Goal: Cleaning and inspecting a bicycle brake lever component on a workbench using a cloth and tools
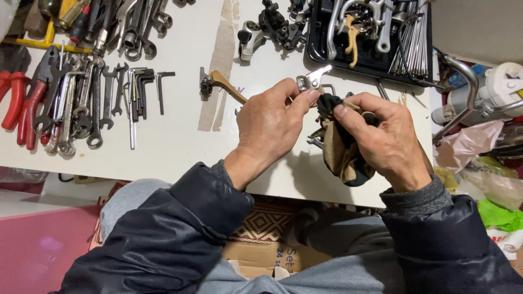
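It was a repair workshop, most likely for bicycles or motorbikes. A white workbench [180, 141] carried a spread of combination wrenches [81, 103], hex keys [143, 87] and red-handled pliers [19, 98]. A black tray [321, 57] held metal levers and a bundle of spokes [412, 38]. A loose gold brake lever [223, 84] lay on the bench, and chrome handlebars [463, 81] stood at the right.

White worktable [180, 147], pink floor [38, 245] at left, cardboard box [256, 256] below
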